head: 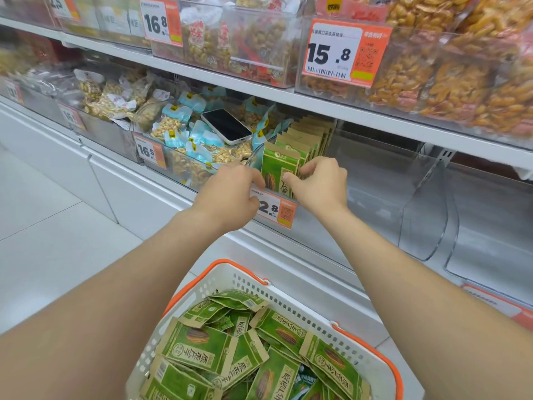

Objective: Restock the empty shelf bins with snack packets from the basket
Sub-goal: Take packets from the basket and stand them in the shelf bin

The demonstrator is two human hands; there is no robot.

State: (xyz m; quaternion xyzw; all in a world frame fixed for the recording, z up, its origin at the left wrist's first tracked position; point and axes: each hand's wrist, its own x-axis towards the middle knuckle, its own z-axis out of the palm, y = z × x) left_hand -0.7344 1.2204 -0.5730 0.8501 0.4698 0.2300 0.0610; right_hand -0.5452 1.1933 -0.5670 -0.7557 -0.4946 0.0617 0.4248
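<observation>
A row of green snack packets (pixel 278 166) stands upright at the left end of a clear shelf bin (pixel 375 197). My left hand (pixel 233 192) has its fingers curled at the front packet's left edge, over the bin's front wall. My right hand (pixel 320 180) pinches the same packet at its right edge. Below, a white basket with an orange rim (pixel 248 281) holds several loose green packets (pixel 202 347) of the same kind.
A phone (pixel 226 126) lies on the peanut packets in the bin to the left. An empty clear bin (pixel 490 226) stands to the right. Price tags hang on the bin fronts, one (pixel 277 210) right under my hands. Full bins fill the upper shelf.
</observation>
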